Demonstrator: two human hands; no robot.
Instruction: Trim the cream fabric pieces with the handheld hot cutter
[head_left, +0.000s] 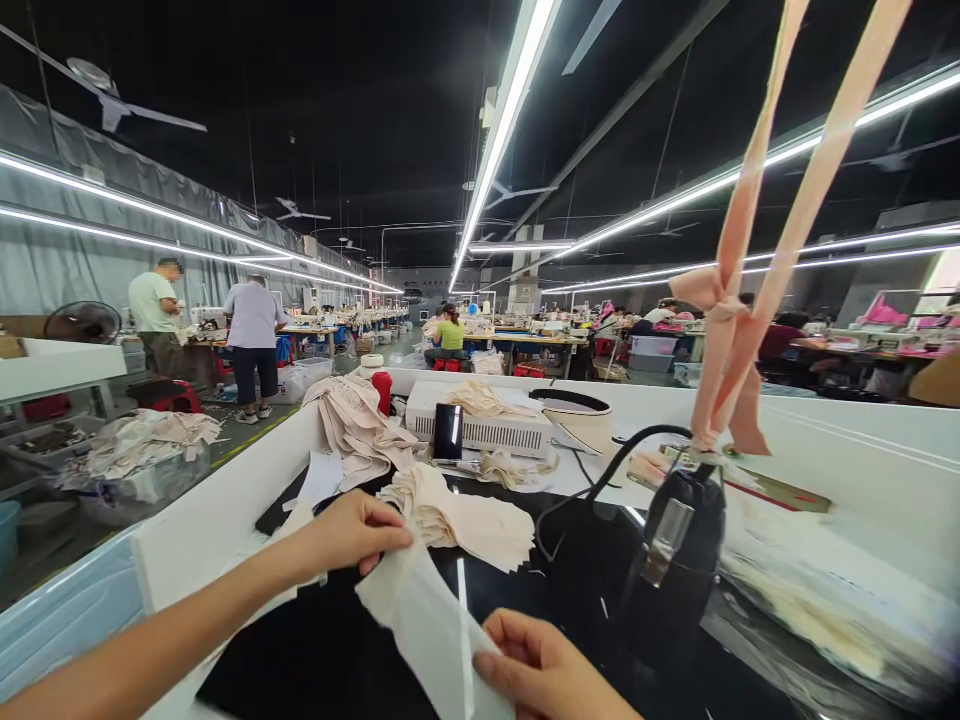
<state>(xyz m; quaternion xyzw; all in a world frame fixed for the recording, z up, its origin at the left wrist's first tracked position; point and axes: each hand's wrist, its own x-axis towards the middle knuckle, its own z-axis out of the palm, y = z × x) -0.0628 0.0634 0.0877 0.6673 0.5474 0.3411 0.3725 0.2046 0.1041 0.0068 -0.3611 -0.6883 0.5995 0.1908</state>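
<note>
A pale strip of fabric [431, 622] stretches between my two hands above the glossy black work surface [322, 645]. My left hand [365, 532] pinches its upper end, close to a stack of cream fabric pieces [480, 525]. Lower down and to the right, my right hand [536, 665] grips the strip's edge between thumb and fingers. Just right of the hands stands a black electric fabric cutter [679, 560], with a peach cloth band [727, 370] knotted to its top and running upward.
Behind the stack, a phone [448, 432] leans against a white vented box [491, 430]. A heap of beige fabric pieces [356, 420] lies at the left, beside a red thread cone [382, 390]. Plastic-wrapped material [825, 590] fills the right side. Co-workers [253, 325] are farther back.
</note>
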